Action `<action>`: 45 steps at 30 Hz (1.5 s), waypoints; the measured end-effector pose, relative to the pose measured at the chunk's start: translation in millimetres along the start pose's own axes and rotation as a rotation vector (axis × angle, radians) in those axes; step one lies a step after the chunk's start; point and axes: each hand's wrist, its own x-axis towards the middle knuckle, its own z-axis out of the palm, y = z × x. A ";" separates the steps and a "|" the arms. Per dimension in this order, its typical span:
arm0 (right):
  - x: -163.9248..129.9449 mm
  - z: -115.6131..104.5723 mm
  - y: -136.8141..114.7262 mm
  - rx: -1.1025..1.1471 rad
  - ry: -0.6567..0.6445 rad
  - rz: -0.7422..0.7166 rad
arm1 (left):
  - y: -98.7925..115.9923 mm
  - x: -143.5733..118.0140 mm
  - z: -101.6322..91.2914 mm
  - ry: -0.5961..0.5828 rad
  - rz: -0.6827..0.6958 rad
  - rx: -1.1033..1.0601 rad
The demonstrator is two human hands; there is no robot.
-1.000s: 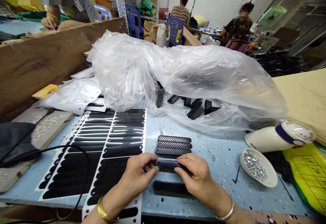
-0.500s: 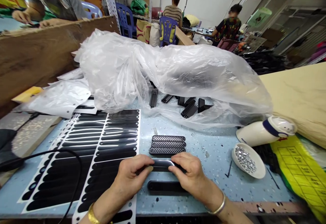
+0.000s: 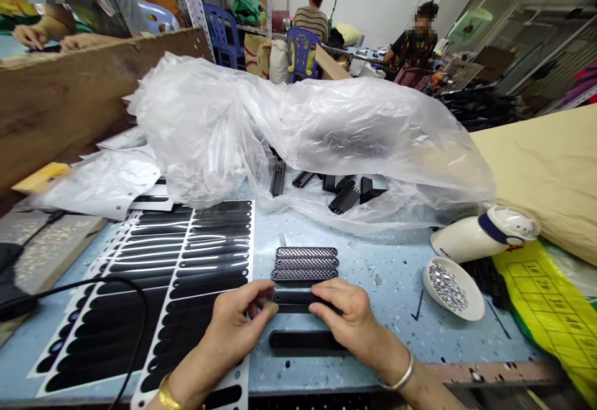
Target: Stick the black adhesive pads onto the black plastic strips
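A black strip with rounded ends (image 3: 293, 298) lies between my hands, above the blue table. At its left end are the thumb and index finger of my left hand (image 3: 240, 320), closed in a pinch. My right hand (image 3: 349, 316) grips the right end, its fingers covering that part. Just beyond sit several black perforated bars (image 3: 305, 263), stacked side by side. Nearer me a similar black bar (image 3: 303, 340) rests flat, its right end partly hidden by my right hand. To the left are white sheets of black adhesive strips (image 3: 214, 236), partly under my left forearm.
A large clear plastic bag (image 3: 373, 124) spreads across the back, with loose black bars (image 3: 345, 197) at its opening. On the right are a bowl of small silvery pieces (image 3: 476, 304), a white bottle (image 3: 466, 236) and a hex key (image 3: 418, 306). A black cable (image 3: 125, 278) crosses the left side.
The strip's shiny reflection is gone; it now looks matte and flat, with a hole showing near its left end. My left fingers have shifted slightly at that end. The view has moved a little.
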 end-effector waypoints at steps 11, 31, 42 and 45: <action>1.7 -0.1 -1.1 -0.007 0.003 -0.014 | 0.3 -1.1 1.0 0.003 0.018 0.027; 0.6 -0.8 1.1 0.061 -0.009 0.047 | 2.7 3.2 -1.7 -0.096 -0.044 -0.024; 4.6 2.5 -7.3 -0.024 -0.013 0.054 | 4.6 3.7 -2.0 -0.094 -0.043 -0.007; 5.4 2.4 -8.6 -0.042 -0.034 0.065 | 5.8 4.1 -1.9 -0.089 -0.051 -0.020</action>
